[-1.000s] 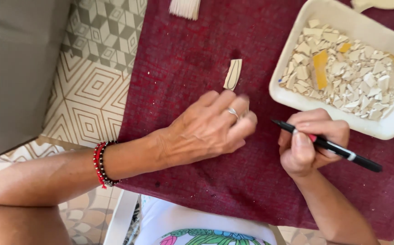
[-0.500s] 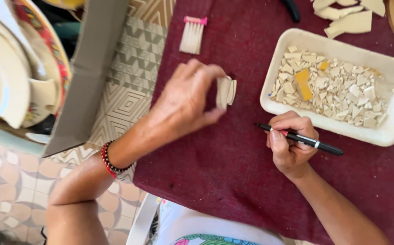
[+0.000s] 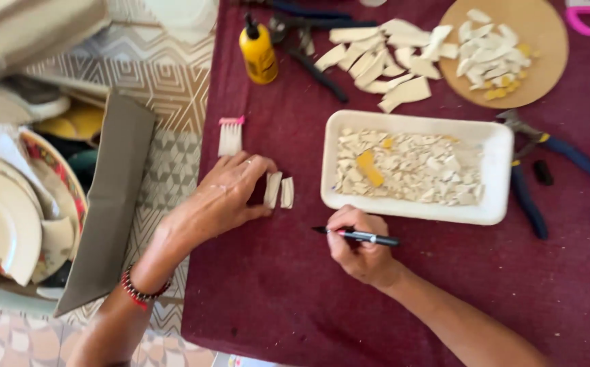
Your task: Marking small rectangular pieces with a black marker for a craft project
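**Inspector:** Start at nine o'clock.

**Assistant:** A cardboard box holds stacked plates, cut off by the frame edge. Their condition is hard to judge; some look broken.

**Inspector:** The hands?

**Assistant:** The left hand lies on the maroon cloth, fingers loosely curled, fingertips against the nearer of two pale ceramic strips, which lie side by side at centre. It presses rather than pinches, probably to steady the strips. Whether the thumb goes under the piece I cannot tell. A small pink-backed brush lies just beyond, at eleven o'clock from the hand.

**Inspector:** And the right?

**Assistant:** The right hand is closed around a black marker, tip pointing to nine o'clock, toward the strips but apart from them. The white tray of chips sits just beyond at twelve o'clock, likely kept within reach.

**Inspector:** Further right?

**Assistant:** Blue-handled nippers at three o'clock, partly behind the tray. A round wooden board at one o'clock, cropped.
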